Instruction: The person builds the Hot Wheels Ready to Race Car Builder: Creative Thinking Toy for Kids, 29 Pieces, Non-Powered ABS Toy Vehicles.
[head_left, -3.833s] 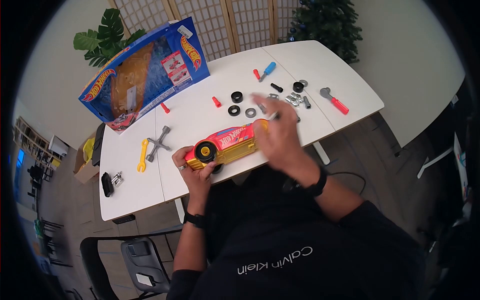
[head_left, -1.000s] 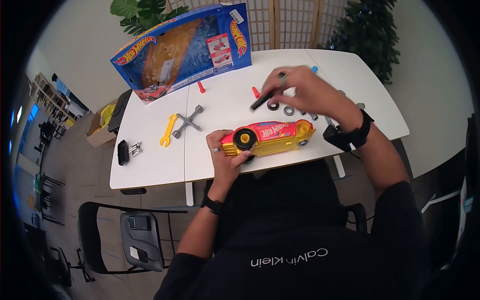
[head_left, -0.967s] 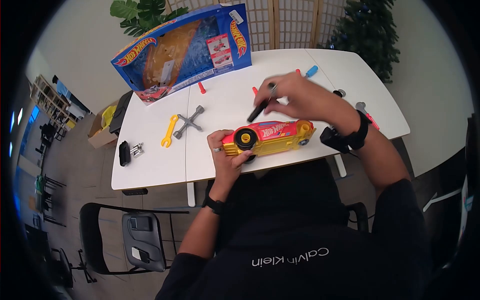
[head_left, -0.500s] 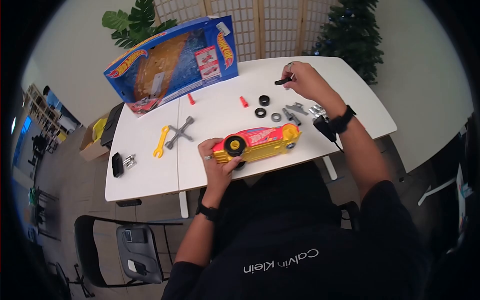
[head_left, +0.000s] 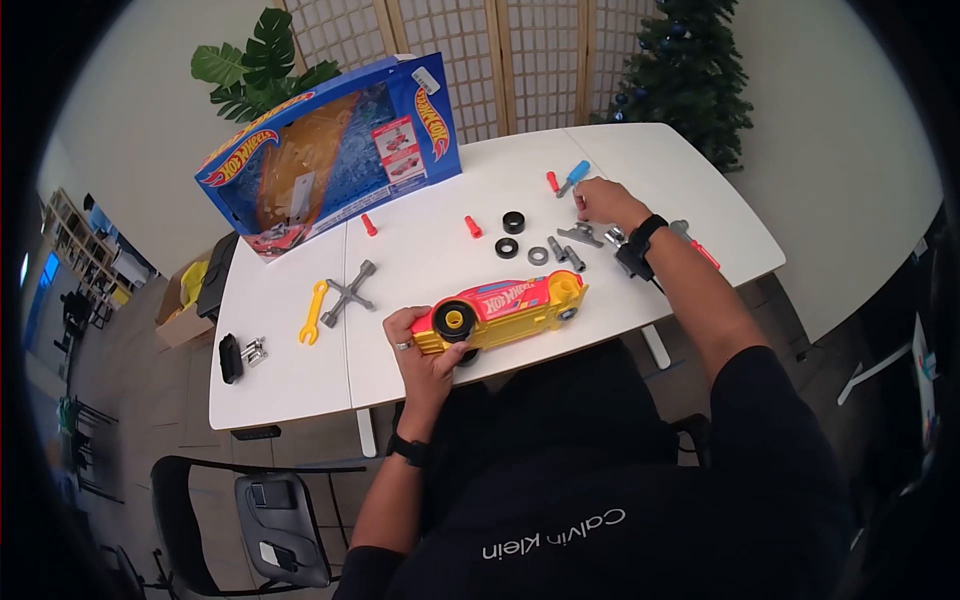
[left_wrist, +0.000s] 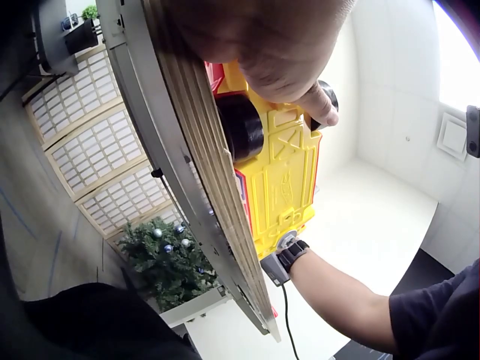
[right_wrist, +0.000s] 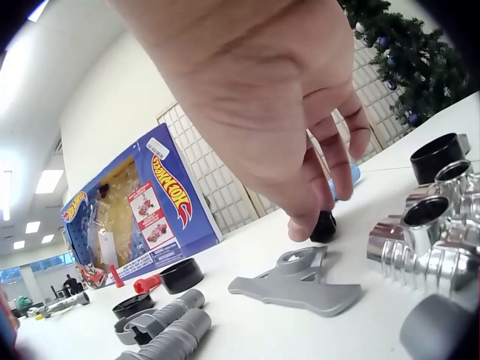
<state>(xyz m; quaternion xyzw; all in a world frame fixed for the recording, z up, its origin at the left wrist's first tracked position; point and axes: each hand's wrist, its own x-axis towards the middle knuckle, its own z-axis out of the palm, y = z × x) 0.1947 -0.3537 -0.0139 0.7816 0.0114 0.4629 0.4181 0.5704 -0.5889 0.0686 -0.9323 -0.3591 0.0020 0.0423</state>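
A: What dominates the scene?

B: A white table surface [head_left: 290, 385], with a blue Hot Wheels box [head_left: 330, 150] standing at its far left corner.

A: And the toy?

B: A red-and-yellow toy car [head_left: 508, 308], tipped sideways at the surface's near edge, its end firmly gripped in a person's left hand [head_left: 425, 365] beside a black wheel [head_left: 455, 320]. It looks light, stiff and slightly slick; that chunky end appears the surest hold.

A: The other hand?

B: The right hand [head_left: 610, 203] extends toward the far edge, fingers bent over a small black part [right_wrist: 324, 228], probably hard and light; whether they pinch it, one cannot tell.
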